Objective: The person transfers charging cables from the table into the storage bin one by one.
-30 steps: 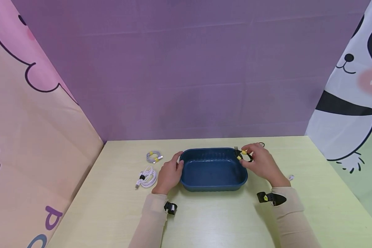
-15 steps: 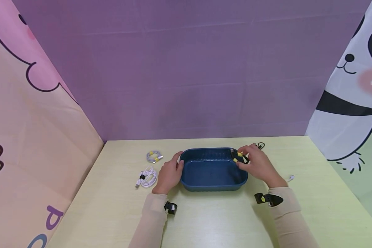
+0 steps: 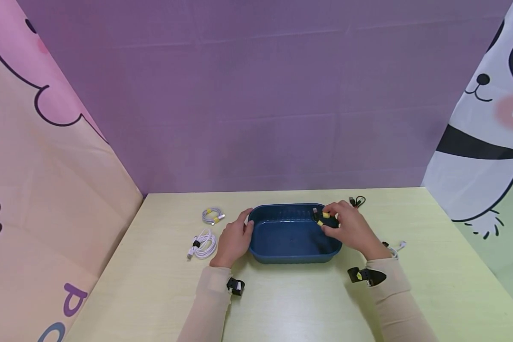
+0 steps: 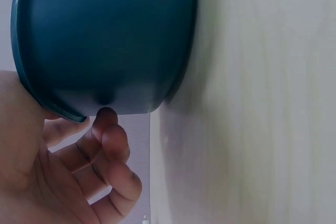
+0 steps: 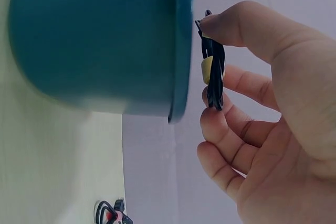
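Observation:
A blue oval basin (image 3: 290,260) stands on the table. My left hand (image 3: 232,241) grips its left end, thumb over the rim and fingers against the outside; the left wrist view shows those fingers curled at the wall of the basin (image 4: 105,40). Over the basin's right end my right hand (image 3: 355,228) pinches a coiled black cable with yellow ties (image 3: 326,215) between thumb and fingers. In the right wrist view the black coil (image 5: 214,72) hangs from the fingertips, just above the rim.
Left of the basin lie a grey-white coil with yellow ties (image 3: 213,215) and a white coiled cable (image 3: 204,244). A small black cable (image 3: 357,202) lies behind my right hand, and a white cable (image 3: 396,248) sits partly hidden by my right wrist.
My right hand has moved left with the black coil, further over the basin. More of the black and white cables on the right now shows. My left hand has stayed in place.

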The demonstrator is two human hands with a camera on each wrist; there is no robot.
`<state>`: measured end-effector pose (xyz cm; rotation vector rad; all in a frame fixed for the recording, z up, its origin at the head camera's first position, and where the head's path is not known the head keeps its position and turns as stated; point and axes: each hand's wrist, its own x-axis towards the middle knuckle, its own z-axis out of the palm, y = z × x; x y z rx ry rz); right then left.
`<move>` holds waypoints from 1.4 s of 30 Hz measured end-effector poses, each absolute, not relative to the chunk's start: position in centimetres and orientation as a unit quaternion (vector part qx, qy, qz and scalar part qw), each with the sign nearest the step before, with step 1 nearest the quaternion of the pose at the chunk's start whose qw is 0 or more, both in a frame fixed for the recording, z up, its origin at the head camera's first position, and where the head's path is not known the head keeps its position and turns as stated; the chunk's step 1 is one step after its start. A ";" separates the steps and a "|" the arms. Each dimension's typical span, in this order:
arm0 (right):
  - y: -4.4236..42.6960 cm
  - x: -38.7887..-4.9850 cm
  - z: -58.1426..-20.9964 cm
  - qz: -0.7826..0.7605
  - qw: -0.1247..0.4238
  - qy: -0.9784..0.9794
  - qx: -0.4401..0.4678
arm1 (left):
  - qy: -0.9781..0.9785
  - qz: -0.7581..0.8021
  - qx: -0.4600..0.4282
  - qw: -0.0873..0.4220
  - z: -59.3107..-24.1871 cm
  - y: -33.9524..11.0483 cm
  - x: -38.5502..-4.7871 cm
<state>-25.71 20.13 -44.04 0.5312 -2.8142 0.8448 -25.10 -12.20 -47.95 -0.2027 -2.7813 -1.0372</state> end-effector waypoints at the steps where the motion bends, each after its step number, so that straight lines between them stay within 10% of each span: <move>1: 20.1 -25.7 -44.1 0.281 0.079 -0.940 0.179 | -0.932 -0.347 -0.068 0.083 -47.9 -12.2 -25.1; 42: 17.0 -25.0 -45.2 0.258 0.043 -0.940 0.219 | -0.936 -0.333 -0.070 0.091 -48.4 -12.2 -25.5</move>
